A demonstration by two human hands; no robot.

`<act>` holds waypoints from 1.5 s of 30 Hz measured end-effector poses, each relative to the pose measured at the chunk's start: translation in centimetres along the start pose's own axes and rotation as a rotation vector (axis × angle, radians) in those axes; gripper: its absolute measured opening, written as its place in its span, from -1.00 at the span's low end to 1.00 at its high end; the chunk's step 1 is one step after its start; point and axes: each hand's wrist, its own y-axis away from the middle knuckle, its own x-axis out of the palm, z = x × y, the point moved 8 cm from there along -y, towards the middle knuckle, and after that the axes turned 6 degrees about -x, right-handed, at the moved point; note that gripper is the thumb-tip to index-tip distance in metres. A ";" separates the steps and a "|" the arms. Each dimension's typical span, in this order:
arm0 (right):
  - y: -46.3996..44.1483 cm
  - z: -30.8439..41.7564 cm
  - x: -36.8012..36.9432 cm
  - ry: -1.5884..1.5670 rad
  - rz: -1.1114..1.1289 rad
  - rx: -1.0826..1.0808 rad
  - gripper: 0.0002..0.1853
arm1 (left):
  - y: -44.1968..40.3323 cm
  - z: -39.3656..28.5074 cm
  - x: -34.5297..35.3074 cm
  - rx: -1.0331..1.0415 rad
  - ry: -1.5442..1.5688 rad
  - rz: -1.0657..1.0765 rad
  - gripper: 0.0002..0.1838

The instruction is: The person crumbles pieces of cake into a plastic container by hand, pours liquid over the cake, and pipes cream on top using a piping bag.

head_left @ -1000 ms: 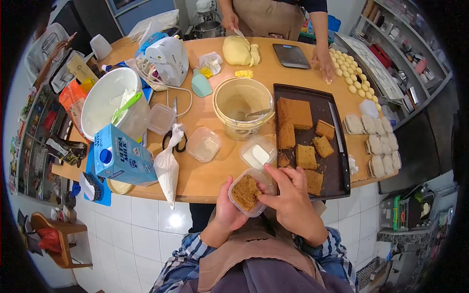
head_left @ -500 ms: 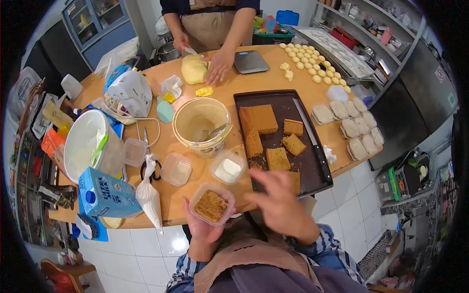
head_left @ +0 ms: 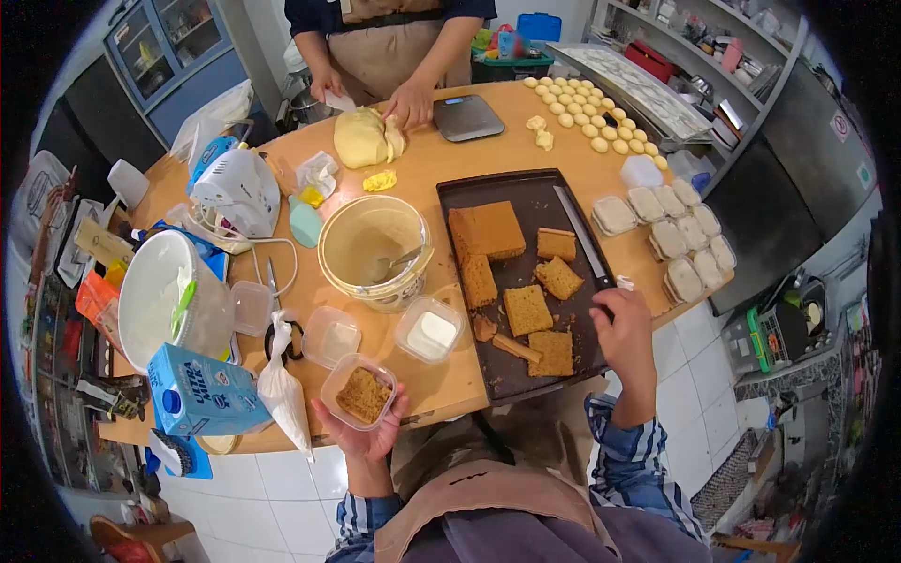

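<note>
My left hand (head_left: 369, 436) holds a small clear plastic tub (head_left: 358, 392) from below, just past the table's front edge. A brown piece of cake (head_left: 363, 395) lies in the tub. At the right edge of a dark baking tray (head_left: 507, 383), my right hand (head_left: 624, 328) has its fingers curled over the handle of a long knife (head_left: 582, 232). The hand hides most of that handle, and the blade lies along the tray. A large block of cake (head_left: 488, 230) and several cut pieces (head_left: 528, 310) are on the tray.
Beside the tray stand a tub with white cream (head_left: 434, 331), a big bucket (head_left: 375, 244) with a spoon, and a piping bag (head_left: 284, 385). A milk carton (head_left: 206, 392) is at left. Filled tubs (head_left: 671, 230) stand right. Across the table, another person handles dough (head_left: 361, 139).
My right hand has moved right, from above the tray's front left to the knife handle. My left hand has shifted slightly left with the tub. The other person's hand has moved onto the dough.
</note>
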 end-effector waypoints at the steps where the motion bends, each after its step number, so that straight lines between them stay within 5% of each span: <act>1: 0.1 0.7 0.5 -0.056 0.024 -0.027 -0.85 | 0.0 -0.1 -0.2 -0.006 0.005 0.008 -0.08; 6: 1.3 6.1 4.4 -0.171 0.284 -0.191 -0.87 | -0.1 -0.1 0.1 -0.007 -0.019 0.018 -0.07; 13: 0.4 10.7 8.0 -0.030 0.268 -0.344 -0.83 | 0.0 0.0 0.4 0.002 -0.063 0.035 -0.07; 26: 2.5 9.6 8.5 0.138 0.214 -0.311 -0.90 | -0.1 0.1 0.7 -0.013 -0.022 0.066 -0.10; 35: 1.3 5.3 4.4 -0.255 0.085 -0.074 -0.76 | -0.1 0.0 0.3 -0.025 -0.027 0.089 -0.09; 38: 1.0 0.3 2.9 -0.244 -0.060 0.110 -0.74 | -0.2 0.1 0.3 -0.039 -0.002 0.105 -0.08; 45: 1.3 -3.6 0.4 0.045 -0.130 0.152 -0.78 | -0.1 -0.1 0.7 0.013 -0.175 -0.085 -0.13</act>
